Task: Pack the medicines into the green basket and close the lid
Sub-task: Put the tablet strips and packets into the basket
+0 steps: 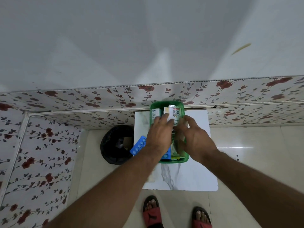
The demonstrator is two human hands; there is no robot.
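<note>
Both forearms reach down from the head view to the green basket (pixel 166 105) on the small white table (pixel 197 178) — left hand (pixel 158 134) pinching a white medicine box (pixel 175 115), right hand (pixel 196 139) cupped loosely at the right rim. Box and basket both run lengthwise away toward the wall; a blue blister strip (pixel 138 145) lies just left, nearer the left hand.

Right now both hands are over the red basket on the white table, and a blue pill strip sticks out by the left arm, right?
Almost. The basket is green, not red, as the head view shows. The rest holds: the left hand and right hand are over it on the white table, and the blue pill strip sticks out by the left arm.
</note>
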